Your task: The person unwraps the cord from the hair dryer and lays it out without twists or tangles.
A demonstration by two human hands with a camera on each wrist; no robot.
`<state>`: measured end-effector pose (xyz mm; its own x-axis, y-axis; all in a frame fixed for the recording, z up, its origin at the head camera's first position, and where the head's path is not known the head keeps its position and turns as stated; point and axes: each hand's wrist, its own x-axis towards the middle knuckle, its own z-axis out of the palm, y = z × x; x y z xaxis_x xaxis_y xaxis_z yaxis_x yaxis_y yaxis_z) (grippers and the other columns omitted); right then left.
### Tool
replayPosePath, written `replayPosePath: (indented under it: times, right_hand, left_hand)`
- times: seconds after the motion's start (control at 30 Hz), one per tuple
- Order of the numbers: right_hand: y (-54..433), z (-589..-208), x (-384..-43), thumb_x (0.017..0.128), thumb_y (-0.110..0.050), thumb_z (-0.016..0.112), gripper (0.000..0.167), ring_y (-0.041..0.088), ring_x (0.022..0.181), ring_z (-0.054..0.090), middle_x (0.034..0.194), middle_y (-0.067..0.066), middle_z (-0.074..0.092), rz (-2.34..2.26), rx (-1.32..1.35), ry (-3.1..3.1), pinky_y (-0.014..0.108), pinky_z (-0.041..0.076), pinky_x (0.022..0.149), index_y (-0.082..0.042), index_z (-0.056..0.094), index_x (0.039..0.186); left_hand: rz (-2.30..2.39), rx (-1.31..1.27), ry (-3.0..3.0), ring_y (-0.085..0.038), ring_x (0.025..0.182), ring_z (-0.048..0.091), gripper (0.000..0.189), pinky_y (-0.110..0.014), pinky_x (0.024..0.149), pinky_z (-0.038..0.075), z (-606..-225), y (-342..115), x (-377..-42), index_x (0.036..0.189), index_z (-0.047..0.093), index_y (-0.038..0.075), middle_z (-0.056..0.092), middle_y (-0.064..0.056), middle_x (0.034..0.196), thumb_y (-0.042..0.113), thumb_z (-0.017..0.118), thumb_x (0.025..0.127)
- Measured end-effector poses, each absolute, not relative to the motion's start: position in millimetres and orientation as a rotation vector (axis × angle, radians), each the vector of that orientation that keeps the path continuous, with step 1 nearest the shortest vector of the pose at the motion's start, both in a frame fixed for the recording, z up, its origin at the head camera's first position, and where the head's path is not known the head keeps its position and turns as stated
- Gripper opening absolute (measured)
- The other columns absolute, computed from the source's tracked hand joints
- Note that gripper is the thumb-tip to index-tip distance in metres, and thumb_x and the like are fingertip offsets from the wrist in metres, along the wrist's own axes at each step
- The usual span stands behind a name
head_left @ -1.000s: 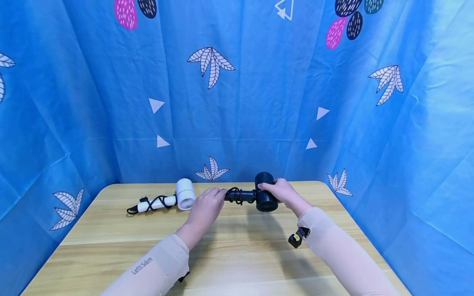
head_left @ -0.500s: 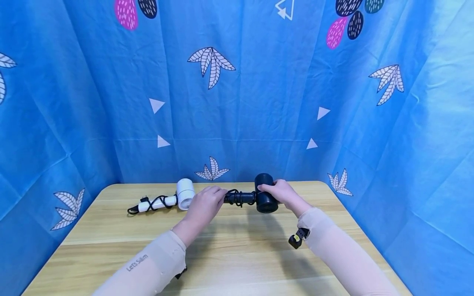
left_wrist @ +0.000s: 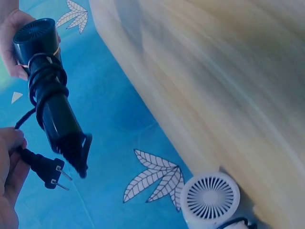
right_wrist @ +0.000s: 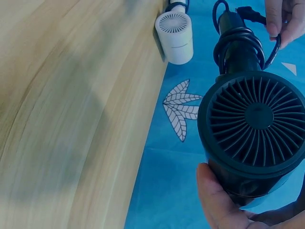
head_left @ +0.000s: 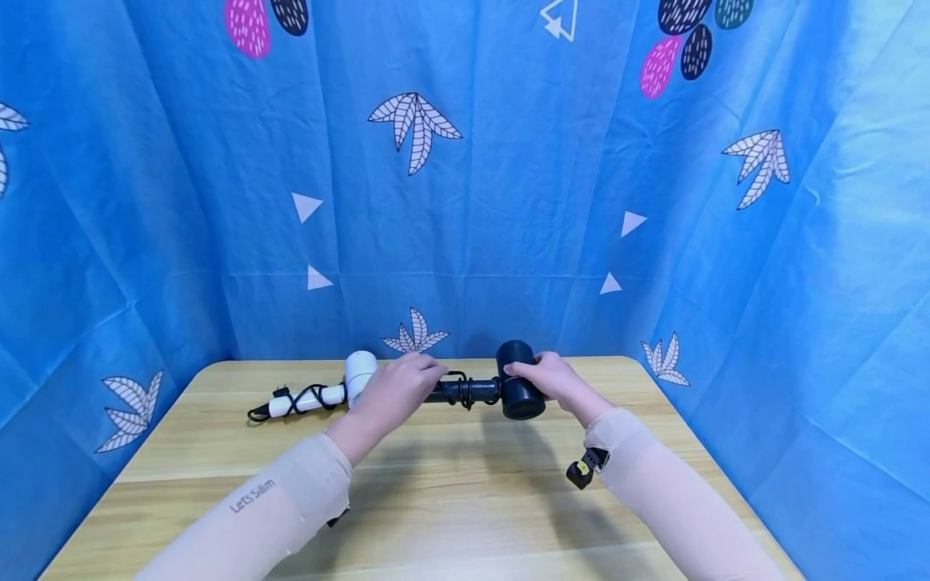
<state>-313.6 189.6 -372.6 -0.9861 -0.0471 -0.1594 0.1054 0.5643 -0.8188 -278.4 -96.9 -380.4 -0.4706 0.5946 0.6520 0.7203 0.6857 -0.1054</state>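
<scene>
A black hair dryer (head_left: pixel 520 397) is held above the table with its handle pointing left. My right hand (head_left: pixel 558 379) grips its round barrel; in the right wrist view the thumb lies along the barrel (right_wrist: pixel 248 183) below the vented end. Near the handle's end, my left hand (head_left: pixel 395 391) pinches the cord's two-pin plug (left_wrist: pixel 45 168), its prongs bare in the left wrist view. Most of the black cord (left_wrist: pixel 47 88) is wound around the handle. A white hair dryer (head_left: pixel 361 369) lies on the table, its barrel partly hidden behind my left hand in the head view.
The wooden table (head_left: pixel 450 508) ends at a blue patterned curtain (head_left: pixel 494 202), which also hangs along both sides. Around the white dryer's handle runs a black cord (head_left: pixel 308 397), with its plug on top near the left end.
My left hand has shifted left, drawing the plug slightly away from the black hair dryer's windings and overlapping more of the white one. The right hand keeps its grip almost in place.
</scene>
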Motion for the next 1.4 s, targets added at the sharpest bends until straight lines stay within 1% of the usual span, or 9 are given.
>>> replayPosePath:
  times: [0.17, 0.3, 0.53, 0.6, 0.9, 1.17, 1.4]
  right_hand:
    - [190.0, -375.1, -314.7, 0.087, -0.042, 0.071, 0.067, 0.029, 0.093, 0.069, 0.119, 0.026, 0.060, -1.399, 0.042, 2.628, 0.040, 0.061, 0.077, 0.008, 0.050, 0.126]
    - [190.3, -375.8, -315.8, 0.087, -0.043, 0.071, 0.067, 0.028, 0.091, 0.069, 0.117, 0.025, 0.061, -1.373, 0.028, 2.643, 0.039, 0.061, 0.078, 0.007, 0.051, 0.127]
    - [189.5, -373.7, -312.7, 0.087, -0.039, 0.071, 0.069, 0.027, 0.088, 0.071, 0.113, 0.024, 0.064, -1.383, -0.024, 2.612, 0.039, 0.061, 0.079, 0.008, 0.048, 0.132]
    - [190.3, -374.0, -312.5, 0.088, -0.039, 0.070, 0.071, 0.027, 0.088, 0.071, 0.113, 0.025, 0.064, -1.387, -0.037, 2.606, 0.039, 0.061, 0.079, 0.009, 0.046, 0.134]
    - [195.3, -379.6, -314.4, 0.089, -0.037, 0.068, 0.073, 0.029, 0.094, 0.069, 0.120, 0.027, 0.061, -1.427, -0.044, 2.564, 0.040, 0.060, 0.082, 0.009, 0.041, 0.139]
    - [200.9, -378.0, -313.2, 0.090, -0.033, 0.068, 0.075, 0.030, 0.097, 0.069, 0.124, 0.028, 0.058, -1.521, -0.057, 2.474, 0.043, 0.060, 0.082, 0.009, 0.037, 0.143]
    - [204.6, -376.0, -312.9, 0.090, -0.034, 0.067, 0.078, 0.031, 0.098, 0.069, 0.125, 0.029, 0.057, -1.532, -0.086, 2.448, 0.044, 0.060, 0.084, 0.009, 0.033, 0.146]
  left_hand:
    - [-0.181, -1.061, -2.249, -0.016, 0.091, 0.067, 0.031, -0.026, 0.070, 0.060, -375.3, -101.6, -281.6, 0.109, 0.077, 0.012, 0.071, 0.000, 0.101, -0.005, 0.077, 0.083]
    - [-0.181, -1.121, -2.268, -0.015, 0.093, 0.066, 0.036, -0.025, 0.073, 0.059, -371.2, -105.0, -284.1, 0.112, 0.076, 0.013, 0.071, 0.000, 0.101, -0.008, 0.077, 0.082]
    - [-0.208, -1.168, -2.335, -0.014, 0.098, 0.066, 0.026, -0.025, 0.081, 0.058, -369.3, -111.0, -289.5, 0.114, 0.076, 0.014, 0.070, 0.001, 0.104, 0.003, 0.072, 0.091]
    - [-0.222, -1.172, -2.354, -0.014, 0.099, 0.066, 0.026, -0.025, 0.082, 0.058, -369.9, -112.2, -290.5, 0.114, 0.076, 0.014, 0.070, 0.002, 0.104, 0.003, 0.071, 0.091]
    - [-0.310, -1.189, -2.307, -0.012, 0.090, 0.067, 0.018, -0.021, 0.077, 0.057, -373.1, -114.7, -295.9, 0.109, 0.078, 0.015, 0.071, 0.004, 0.098, 0.012, 0.073, 0.092]
    - [-0.510, -1.159, -2.388, -0.012, 0.088, 0.068, 0.017, -0.026, 0.079, 0.058, -378.4, -119.3, -305.7, 0.106, 0.079, 0.017, 0.072, 0.006, 0.094, 0.010, 0.074, 0.091]
    - [-0.652, -1.139, -2.472, -0.013, 0.093, 0.069, 0.019, -0.027, 0.082, 0.058, -382.9, -124.8, -309.1, 0.106, 0.079, 0.017, 0.073, 0.006, 0.099, 0.008, 0.074, 0.090]
